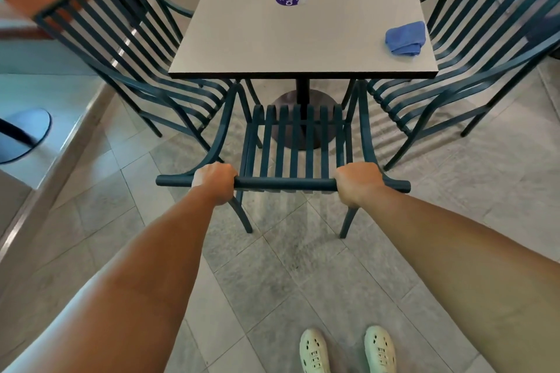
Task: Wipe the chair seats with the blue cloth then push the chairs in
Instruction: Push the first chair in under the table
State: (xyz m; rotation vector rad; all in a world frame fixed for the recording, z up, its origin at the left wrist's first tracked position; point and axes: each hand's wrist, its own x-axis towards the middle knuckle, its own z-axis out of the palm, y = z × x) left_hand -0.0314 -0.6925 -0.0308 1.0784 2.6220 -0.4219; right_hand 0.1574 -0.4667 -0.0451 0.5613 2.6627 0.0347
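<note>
The left hand is curled tight around the top rail of the dark teal slatted metal chair. Along the same rail the right hand grips likewise. Beyond the right hand, the folded blue cloth lies on the pale square table.
</note>
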